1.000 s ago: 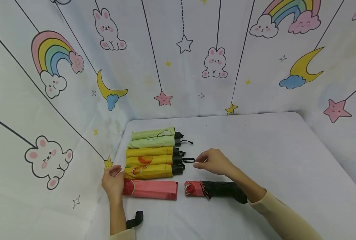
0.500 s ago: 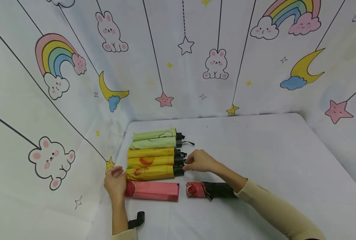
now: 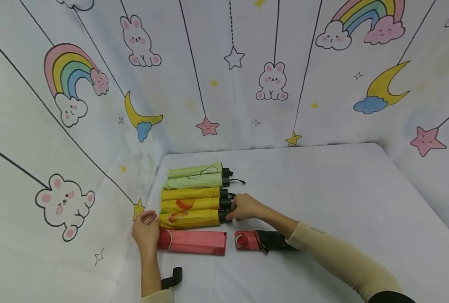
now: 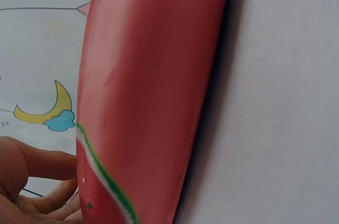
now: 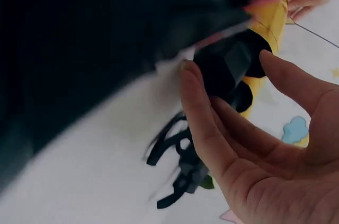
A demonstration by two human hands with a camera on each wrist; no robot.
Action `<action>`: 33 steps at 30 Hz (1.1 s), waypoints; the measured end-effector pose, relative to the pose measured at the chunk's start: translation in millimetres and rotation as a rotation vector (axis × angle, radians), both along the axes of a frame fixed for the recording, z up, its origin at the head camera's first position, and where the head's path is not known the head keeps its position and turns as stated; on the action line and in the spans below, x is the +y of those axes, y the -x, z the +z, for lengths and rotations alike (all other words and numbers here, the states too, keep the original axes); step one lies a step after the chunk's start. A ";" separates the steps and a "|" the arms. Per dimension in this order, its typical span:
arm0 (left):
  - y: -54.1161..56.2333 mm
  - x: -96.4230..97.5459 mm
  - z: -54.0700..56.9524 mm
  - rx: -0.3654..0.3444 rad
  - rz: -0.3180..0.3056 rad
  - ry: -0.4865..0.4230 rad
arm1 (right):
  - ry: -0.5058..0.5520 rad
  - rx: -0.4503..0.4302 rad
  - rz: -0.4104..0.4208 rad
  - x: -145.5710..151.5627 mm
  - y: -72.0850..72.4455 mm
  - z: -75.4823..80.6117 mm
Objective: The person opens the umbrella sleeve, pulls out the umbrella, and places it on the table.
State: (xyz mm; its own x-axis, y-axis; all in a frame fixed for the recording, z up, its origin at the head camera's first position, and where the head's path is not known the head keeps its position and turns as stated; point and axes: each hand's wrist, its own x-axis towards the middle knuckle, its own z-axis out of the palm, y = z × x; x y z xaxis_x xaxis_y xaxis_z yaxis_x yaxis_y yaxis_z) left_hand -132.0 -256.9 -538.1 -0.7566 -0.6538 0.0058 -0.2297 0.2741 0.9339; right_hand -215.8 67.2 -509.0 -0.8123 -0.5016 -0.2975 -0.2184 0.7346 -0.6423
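Note:
Three yellow folding umbrellas lie side by side, handles to the right; the nearest yellow umbrella has a fruit print. My right hand is at its black handle, thumb on one side and fingers on the other in the right wrist view. My left hand rests at the left ends of this umbrella and a pink watermelon-print umbrella sleeve, fingers loosely bent. That sleeve fills much of the left wrist view. Under my right forearm lies a folded black-and-pink umbrella, partly hidden.
Beyond the yellow umbrellas lie two light green umbrellas with black handles and straps. A black bent piece sticks out beside my left forearm. The white table meets a printed cloth backdrop at the back and left.
My right hand has moved left and slightly nearer, from beside the wrist straps to the nearest yellow umbrella's handle. My left hand stays at the left ends.

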 end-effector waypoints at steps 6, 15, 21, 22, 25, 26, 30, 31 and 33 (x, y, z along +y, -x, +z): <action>0.4 -3.5 0.0 0.006 -0.017 -0.007 | 0.007 0.016 0.014 -7.8 0.8 -5.2; -3.6 -7.0 -3.9 0.018 -0.027 0.013 | 0.105 -0.109 -0.080 -10.1 2.0 -3.5; -6.5 -8.0 -7.0 0.011 -0.006 -0.012 | 0.204 -0.251 -0.169 -10.4 -0.5 -3.6; -6.5 -8.2 -7.3 0.011 -0.004 -0.014 | 0.221 -0.273 -0.176 -9.8 -0.5 -4.4; -5.5 -8.3 -7.2 0.012 -0.001 -0.027 | 0.279 -0.325 -0.181 -6.4 0.8 -7.4; -5.0 -8.5 -7.4 0.018 0.001 -0.033 | 0.294 -0.336 -0.178 -5.4 1.4 -8.4; -3.1 -9.6 -8.2 0.044 0.011 -0.054 | 0.363 -0.368 -0.163 -1.8 2.8 -9.8; -2.8 -9.7 -8.3 0.052 0.014 -0.064 | 0.381 -0.373 -0.163 -1.4 3.2 -9.8; -2.2 -9.8 -8.5 0.065 0.021 -0.085 | 0.422 -0.384 -0.170 -1.3 3.8 -10.2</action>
